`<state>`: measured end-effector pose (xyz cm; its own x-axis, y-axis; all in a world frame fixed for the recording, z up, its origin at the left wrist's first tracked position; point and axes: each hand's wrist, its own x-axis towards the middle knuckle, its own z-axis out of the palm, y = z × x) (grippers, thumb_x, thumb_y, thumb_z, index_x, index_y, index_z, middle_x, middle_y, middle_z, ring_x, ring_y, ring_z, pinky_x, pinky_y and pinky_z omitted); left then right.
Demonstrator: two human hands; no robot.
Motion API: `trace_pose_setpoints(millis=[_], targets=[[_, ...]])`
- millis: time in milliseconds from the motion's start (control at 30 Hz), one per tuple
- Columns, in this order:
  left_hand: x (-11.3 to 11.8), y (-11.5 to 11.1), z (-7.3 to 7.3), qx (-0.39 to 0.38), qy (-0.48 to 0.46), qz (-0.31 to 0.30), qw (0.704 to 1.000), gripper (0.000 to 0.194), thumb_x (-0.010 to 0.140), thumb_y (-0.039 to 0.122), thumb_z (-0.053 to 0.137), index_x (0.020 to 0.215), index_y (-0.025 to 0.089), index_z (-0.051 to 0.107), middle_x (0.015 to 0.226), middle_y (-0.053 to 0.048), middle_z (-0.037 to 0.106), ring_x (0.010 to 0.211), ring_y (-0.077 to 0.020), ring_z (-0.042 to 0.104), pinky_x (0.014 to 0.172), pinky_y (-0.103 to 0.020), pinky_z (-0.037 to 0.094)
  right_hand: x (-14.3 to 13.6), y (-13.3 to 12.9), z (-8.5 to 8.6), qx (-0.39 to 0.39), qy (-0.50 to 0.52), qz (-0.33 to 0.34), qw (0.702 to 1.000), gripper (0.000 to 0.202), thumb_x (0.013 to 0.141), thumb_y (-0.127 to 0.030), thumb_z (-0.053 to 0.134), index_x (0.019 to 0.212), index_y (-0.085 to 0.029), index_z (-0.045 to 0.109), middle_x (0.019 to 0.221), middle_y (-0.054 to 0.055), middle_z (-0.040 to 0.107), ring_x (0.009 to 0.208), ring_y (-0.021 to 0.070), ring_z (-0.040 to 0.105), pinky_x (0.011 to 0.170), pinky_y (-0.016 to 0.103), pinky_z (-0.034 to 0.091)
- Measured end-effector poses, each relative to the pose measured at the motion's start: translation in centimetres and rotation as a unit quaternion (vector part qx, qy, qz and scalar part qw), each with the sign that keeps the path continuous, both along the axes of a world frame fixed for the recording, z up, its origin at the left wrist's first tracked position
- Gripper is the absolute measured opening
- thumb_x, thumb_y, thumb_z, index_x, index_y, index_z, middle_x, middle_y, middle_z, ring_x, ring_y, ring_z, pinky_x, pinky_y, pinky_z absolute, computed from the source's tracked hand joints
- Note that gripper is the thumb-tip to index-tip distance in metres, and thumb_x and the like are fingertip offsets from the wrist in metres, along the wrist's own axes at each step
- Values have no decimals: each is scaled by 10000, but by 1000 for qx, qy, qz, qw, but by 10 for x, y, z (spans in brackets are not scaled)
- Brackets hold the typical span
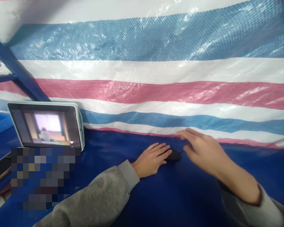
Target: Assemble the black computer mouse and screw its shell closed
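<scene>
A small black rounded object (174, 155), which looks like a computer mouse, lies on the dark blue surface. My left hand (151, 159) rests palm down beside it, fingers stretched out and the fingertips over its left edge. A short thin strand, perhaps a cord, shows at the object's right end. Just to the right, my right hand (203, 151) is raised slightly, with thumb and forefinger apart and pointing left toward the striped sheet. I see nothing between those two fingers; its other fingers are partly hidden.
A tablet (47, 124) playing a video stands propped at the left. In front of it is a pixelated patch, with a phone-like dark slab (0, 168) at the left edge. A striped plastic sheet (156, 71) hangs behind the blue surface (180, 195). A blue metal frame (26, 75) slants at upper left.
</scene>
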<state>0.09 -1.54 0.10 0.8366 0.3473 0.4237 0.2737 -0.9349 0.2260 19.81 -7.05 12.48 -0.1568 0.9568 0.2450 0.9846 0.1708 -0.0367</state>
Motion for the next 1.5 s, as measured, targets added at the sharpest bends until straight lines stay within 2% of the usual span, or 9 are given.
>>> trace_pose_setpoints(millis=[133,300,433,633,800,967,1133,1300,1500], targets=[[0,0,1,1,0,-3,1000,424,1004,267,431,1416,171,420,1474,-96,446,1411,-208,351,1181,-420,285,0,1,-1,-4,3,-29,1000,340,854,-167,395,1101,-206,627,830,49,703,724,216,667,623,298,422],[0,-1,2,5,2,-1,1000,424,999,268,442,1411,171,424,1473,-93,447,1411,-203,351,1181,-414,288,-2,1,-1,5,7,-1,1000,386,814,-132,417,1132,-208,621,972,68,703,803,216,672,641,291,435],[0,-1,1,9,1,-1,1000,422,1002,269,437,1409,159,427,1477,-92,443,1411,-204,349,1186,-409,277,0,1,0,-8,17,-28,999,378,850,-142,380,1140,-187,618,814,55,704,697,201,664,630,293,438],[0,-1,1,4,8,3,1000,425,992,267,462,1402,154,436,1476,-88,445,1404,-212,360,1182,-416,285,1,0,-1,13,-7,-22,1000,390,800,-118,418,1123,-200,621,1026,70,692,711,186,662,610,284,422],[0,0,0,3,3,1,1000,420,1004,266,435,1411,162,425,1484,-83,434,1408,-209,354,1185,-415,276,0,3,-4,19,2,-33,999,329,896,-182,380,1117,-200,624,800,41,704,638,187,656,581,284,405],[0,-1,0,3,8,1,1000,427,1000,265,441,1414,161,421,1490,-80,426,1409,-217,351,1185,-422,273,1,2,-5,36,-19,-14,999,360,821,-127,425,1113,-197,625,971,63,708,714,205,671,579,291,401],[0,-1,1,2,9,-2,1000,431,996,262,451,1415,166,419,1488,-80,428,1411,-215,348,1186,-421,268,3,0,-6,13,-17,-35,999,330,872,-164,392,1098,-203,629,820,44,708,672,207,667,571,294,397],[0,-1,0,-4,9,1,1000,430,996,269,453,1415,179,420,1486,-82,431,1408,-211,354,1187,-417,265,4,0,-7,22,-16,-20,999,365,811,-142,445,1125,-208,618,963,55,703,698,201,668,571,292,396],[0,0,1,-2,6,1,1000,428,996,263,448,1415,177,419,1483,-84,435,1407,-213,356,1181,-423,276,3,-1,-6,25,1,-11,1000,361,834,-135,419,1123,-212,621,910,49,696,701,186,660,584,280,407]])
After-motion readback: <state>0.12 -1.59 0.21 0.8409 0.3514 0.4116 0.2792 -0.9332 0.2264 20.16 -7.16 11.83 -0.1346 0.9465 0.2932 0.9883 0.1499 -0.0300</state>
